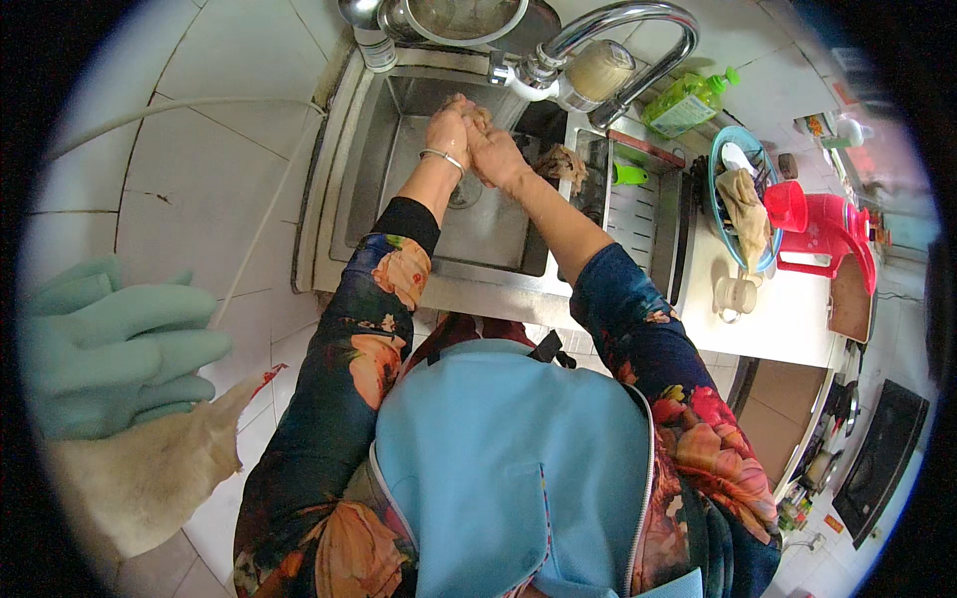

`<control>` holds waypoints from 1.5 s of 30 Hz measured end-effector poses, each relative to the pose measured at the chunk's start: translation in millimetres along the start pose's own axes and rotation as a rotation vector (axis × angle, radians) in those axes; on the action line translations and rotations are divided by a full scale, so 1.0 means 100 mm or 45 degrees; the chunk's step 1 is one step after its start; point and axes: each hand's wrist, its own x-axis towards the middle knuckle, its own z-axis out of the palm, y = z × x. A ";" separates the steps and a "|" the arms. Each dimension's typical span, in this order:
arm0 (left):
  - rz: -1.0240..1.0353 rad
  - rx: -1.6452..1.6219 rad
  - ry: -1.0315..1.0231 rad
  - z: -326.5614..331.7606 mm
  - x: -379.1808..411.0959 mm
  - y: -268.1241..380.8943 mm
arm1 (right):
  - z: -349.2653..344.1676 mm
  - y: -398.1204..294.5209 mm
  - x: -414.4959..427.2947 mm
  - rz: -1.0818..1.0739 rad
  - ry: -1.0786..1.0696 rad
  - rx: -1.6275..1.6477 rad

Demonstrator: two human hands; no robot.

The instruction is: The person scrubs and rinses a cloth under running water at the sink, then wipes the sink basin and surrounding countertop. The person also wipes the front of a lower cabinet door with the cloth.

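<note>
Both hands are together over the left basin of a stainless steel sink (486, 232), near the water falling from the chrome faucet (658, 11). My left hand (447, 138), with a bracelet at the wrist, presses against my right hand (495, 153). A bit of brownish cloth (477, 116) seems to be squeezed between the fingers; its outline is partly hidden by them. Just right of my right hand, a crumpled brown rag (562, 166) lies over the divider between the basins. The drain shows below the hands.
A green soap bottle (680, 105) stands behind the right basin, which holds a slotted rack (632, 217). On the counter are a blue basket (774, 250) with a cloth, a red jug (819, 232) and a glass cup (736, 295). Pale green rubber gloves (119, 351) hang at left.
</note>
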 end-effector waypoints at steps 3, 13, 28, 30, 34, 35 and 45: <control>-0.030 -0.020 0.003 -0.05 0.06 -0.04 | -0.02 0.13 0.09 -0.036 0.002 -0.100; 0.003 0.993 -0.216 -0.45 0.03 0.15 | -0.41 0.21 0.13 0.117 -0.044 0.277; 0.290 1.836 -0.250 -0.50 0.09 0.41 | -0.52 0.36 0.48 -0.166 0.120 0.404; 0.357 1.829 -0.268 -0.51 0.06 0.40 | -0.54 0.42 0.57 -0.170 0.097 0.343; 0.472 2.016 -0.280 -0.53 0.04 0.47 | -0.52 0.54 0.75 -0.286 0.112 0.279; 0.472 2.084 -0.213 -0.51 0.03 0.46 | -0.56 0.64 0.85 -0.413 0.152 0.085; 0.279 1.777 -0.030 -0.59 0.24 0.41 | -0.77 0.28 0.64 -0.507 0.065 -0.967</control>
